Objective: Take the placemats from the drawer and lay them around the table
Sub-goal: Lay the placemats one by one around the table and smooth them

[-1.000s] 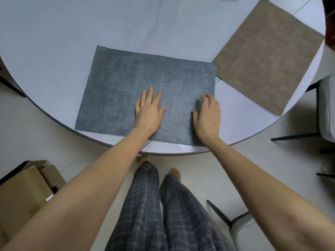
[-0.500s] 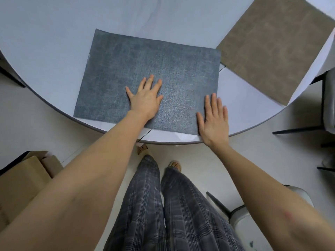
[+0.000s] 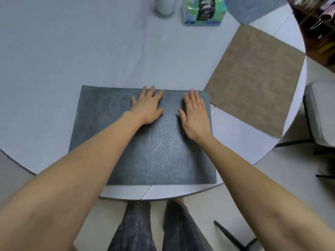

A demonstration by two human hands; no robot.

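Note:
A dark blue-grey placemat (image 3: 101,122) lies flat on the round white table (image 3: 54,69), squared to the near edge in front of me. My left hand (image 3: 147,105) rests palm down on its far middle, fingers spread and reaching the far edge. My right hand (image 3: 194,115) lies flat beside it, toward the mat's right side. Neither hand grips anything. A brown placemat (image 3: 253,78) lies to the right, its corner almost touching the blue one. Part of another blue-grey placemat (image 3: 252,8) shows at the far right.
A tissue box (image 3: 204,10) and a white cylinder (image 3: 165,5) stand at the table's far side. A grey chair (image 3: 320,113) stands at the right, and another chair's legs (image 3: 230,236) show near my feet. Cluttered shelves (image 3: 319,24) fill the top right corner.
Both hands have slid away from me across the blue placemat, from its near edge to its far edge. The mat now sits square to the table edge. My head has tilted up.

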